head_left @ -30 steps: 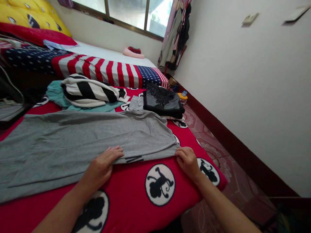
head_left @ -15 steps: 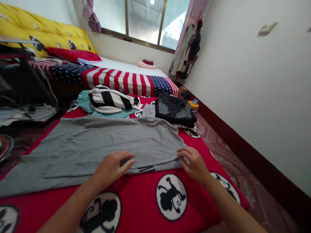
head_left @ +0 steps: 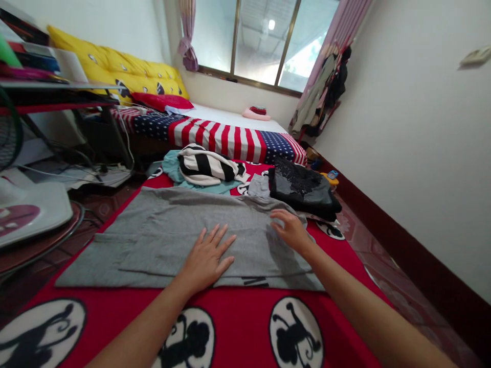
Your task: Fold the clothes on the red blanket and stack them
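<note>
A grey long-sleeved garment [head_left: 153, 245], folded lengthwise, lies spread across a red blanket [head_left: 245, 322] with round monkey prints. Black marks show along its near edge. My left hand [head_left: 209, 260] rests flat on the middle of the cloth, fingers spread. Over the garment's right part is my right hand [head_left: 289, 230], its fingers loosely curved and apart with nothing held. A shadow falls on the cloth below it, so it seems slightly raised.
Behind the garment lie a black-and-white striped top [head_left: 209, 166] on teal cloth [head_left: 172, 166] and a stack of folded dark clothes [head_left: 303, 186]. A stool [head_left: 42, 240] stands at left, a bed [head_left: 222, 135] at the back, and a wall [head_left: 422, 153] at right.
My left hand has opened flat onto the cloth. My right hand has let go of the near edge and moved away from me over the garment. The view has swung left.
</note>
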Demonstrator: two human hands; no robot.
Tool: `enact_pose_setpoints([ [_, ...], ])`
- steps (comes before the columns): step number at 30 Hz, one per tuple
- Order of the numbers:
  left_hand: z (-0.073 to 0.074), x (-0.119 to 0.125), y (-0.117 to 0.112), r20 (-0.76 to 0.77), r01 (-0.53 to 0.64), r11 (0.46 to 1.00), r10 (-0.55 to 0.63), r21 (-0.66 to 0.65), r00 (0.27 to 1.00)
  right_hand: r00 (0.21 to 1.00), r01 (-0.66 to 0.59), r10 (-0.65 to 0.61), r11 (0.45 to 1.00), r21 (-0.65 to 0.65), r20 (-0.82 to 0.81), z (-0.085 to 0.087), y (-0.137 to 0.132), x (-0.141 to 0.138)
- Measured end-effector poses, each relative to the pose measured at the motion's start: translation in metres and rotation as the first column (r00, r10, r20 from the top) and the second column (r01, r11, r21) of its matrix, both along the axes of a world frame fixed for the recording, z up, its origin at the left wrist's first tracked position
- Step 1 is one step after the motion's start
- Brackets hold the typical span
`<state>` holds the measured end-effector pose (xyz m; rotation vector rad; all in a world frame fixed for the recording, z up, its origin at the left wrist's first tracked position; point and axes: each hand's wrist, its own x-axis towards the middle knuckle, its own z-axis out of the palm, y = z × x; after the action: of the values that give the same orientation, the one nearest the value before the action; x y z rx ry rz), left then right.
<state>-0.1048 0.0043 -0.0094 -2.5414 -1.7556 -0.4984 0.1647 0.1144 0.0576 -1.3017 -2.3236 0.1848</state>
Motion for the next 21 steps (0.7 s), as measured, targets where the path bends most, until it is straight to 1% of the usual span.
enact_pose_setpoints([
  [4, 0.002, -0.001, 0.000, 0.031, 0.003, 1.000, -0.003, -0.008, 1.000, 0.983, 0.150, -0.152, 0.988, 0.021, 0.099, 0.011, 0.062, -0.031],
  [6, 0.001, -0.001, -0.001, 0.042, 0.004, 1.000, -0.003, -0.010, 0.999, 0.973, 0.195, -0.194, 0.981, 0.009, 0.125, 0.016, 0.085, -0.046],
  [8, 0.001, -0.001, -0.001, 0.050, 0.003, 1.000, -0.002, -0.012, 0.999, 0.958, 0.241, -0.237, 0.971, -0.006, 0.160, 0.019, 0.103, -0.059],
  [11, 0.001, -0.001, -0.001, 0.064, 0.005, 1.000, -0.004, -0.010, 0.998, 0.920, 0.337, -0.321, 0.941, -0.038, 0.226, 0.019, 0.120, -0.077],
  [14, 0.004, -0.002, -0.002, 0.083, 0.010, 1.000, -0.009, -0.011, 0.997, 0.853, 0.467, -0.422, 0.879, -0.091, 0.307, 0.015, 0.130, -0.092],
  [16, 0.006, -0.002, -0.002, 0.092, 0.010, 1.000, -0.008, -0.027, 0.996, 0.811, 0.535, -0.467, 0.836, -0.123, 0.353, 0.012, 0.135, -0.101],
  [18, 0.008, -0.001, -0.003, 0.099, 0.008, 0.999, -0.004, -0.044, 0.995, 0.786, 0.571, -0.487, 0.807, -0.148, 0.380, 0.008, 0.140, -0.106],
  [21, 0.009, -0.001, -0.003, 0.108, 0.007, 0.999, -0.001, -0.053, 0.994, 0.782, 0.581, -0.487, 0.796, -0.172, 0.389, 0.004, 0.146, -0.109],
])
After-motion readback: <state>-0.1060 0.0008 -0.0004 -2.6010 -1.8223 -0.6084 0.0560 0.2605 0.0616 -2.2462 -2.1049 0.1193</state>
